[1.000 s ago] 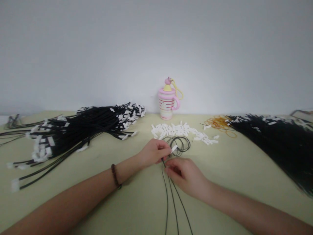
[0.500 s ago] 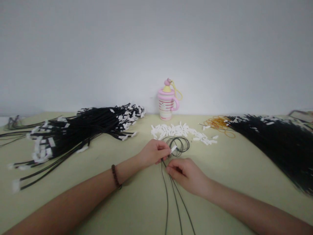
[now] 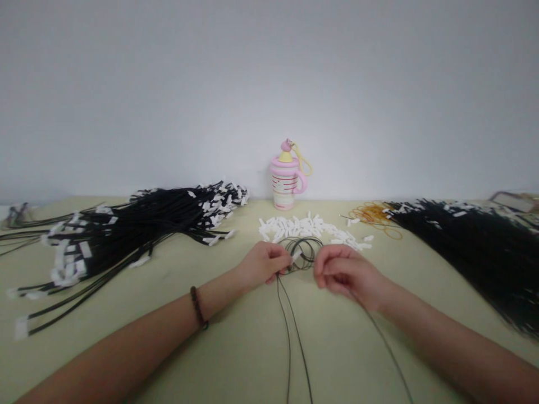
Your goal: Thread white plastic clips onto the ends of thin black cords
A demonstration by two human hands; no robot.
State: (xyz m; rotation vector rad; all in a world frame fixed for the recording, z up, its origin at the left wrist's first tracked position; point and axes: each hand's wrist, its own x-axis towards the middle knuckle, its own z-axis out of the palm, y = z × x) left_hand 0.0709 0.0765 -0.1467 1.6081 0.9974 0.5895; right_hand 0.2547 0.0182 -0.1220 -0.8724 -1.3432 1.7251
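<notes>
My left hand [image 3: 263,264] is closed in a pinch on a coil of thin black cord [image 3: 301,249], at a small white tag on the coil. Two strands of cord [image 3: 290,342] run from that hand toward me across the table. My right hand [image 3: 343,272] is closed on another strand of the same cord [image 3: 387,348], which trails back along my right forearm. A scatter of small white plastic pieces [image 3: 307,227] lies just beyond the coil. A dark bead bracelet [image 3: 197,307] sits on my left wrist.
A large heap of black cords with white tags [image 3: 126,227] covers the left of the pale green table [image 3: 236,348]. Another heap of black cords [image 3: 471,238] fills the right. A pink cup [image 3: 287,177] stands by the wall; rubber bands [image 3: 373,213] lie near it.
My right hand has moved up and to the right, away from the strands below my left hand, drawing one strand out to the right. My left hand has stayed on the coil.
</notes>
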